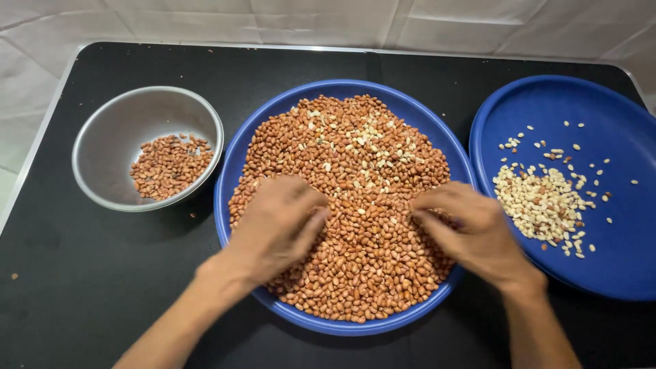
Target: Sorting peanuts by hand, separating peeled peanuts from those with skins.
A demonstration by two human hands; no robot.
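The left hand (279, 225) and the right hand (465, 229) both lie palm down on a heap of red-skinned peanuts (352, 205), fingers curled and drawn together as if pinching at single nuts. The fingertips are buried among the nuts and a little blurred, so I cannot tell whether either hand actually holds one. The heap fills the middle blue plate (236, 164), directly beneath both hands and reaching away from them toward the far rim, where pale skinless nuts are mixed into the red ones. The risk, as I judge it, lies at the near edge. The nuts are piled right up to the rim just below the wrists, and a sweep of either hand toward the body could push some over onto the black table (82, 287), where a few loose bits already lie. A careless pinch could also carry a wrong-coloured nut along with the right one. Well out to the left of the left hand stands a metal bowl (109, 130) holding a small batch of red-skinned nuts. Just beside the right hand, on its outer side, a second blue plate (615, 123) holds a cluster of pale peeled peanuts (543, 205) with a few strays around it.
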